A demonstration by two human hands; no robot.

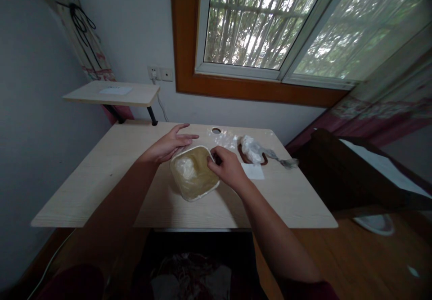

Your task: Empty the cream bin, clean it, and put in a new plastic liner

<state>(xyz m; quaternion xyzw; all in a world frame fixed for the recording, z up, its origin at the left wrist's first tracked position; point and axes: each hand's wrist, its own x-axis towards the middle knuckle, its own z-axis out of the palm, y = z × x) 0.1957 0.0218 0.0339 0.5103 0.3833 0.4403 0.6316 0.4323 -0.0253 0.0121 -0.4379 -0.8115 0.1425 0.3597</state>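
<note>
A squarish pale basket or bin with a light rim is tilted so that its inside faces me. Crumpled clear plastic lies in it. My right hand is closed on the basket's right rim, thumb on the inner side. At the upper left rim is my left hand, its fingers stretched out and apart; whether its palm touches the basket is hidden. To the right of my right hand a bunched clear plastic bag rests over a brown curved handle-like piece.
The wooden desk carries a white paper, a clear plastic sheet and a round cable hole. A raised shelf stands at the back left. Beyond the desk's right edge is dark furniture.
</note>
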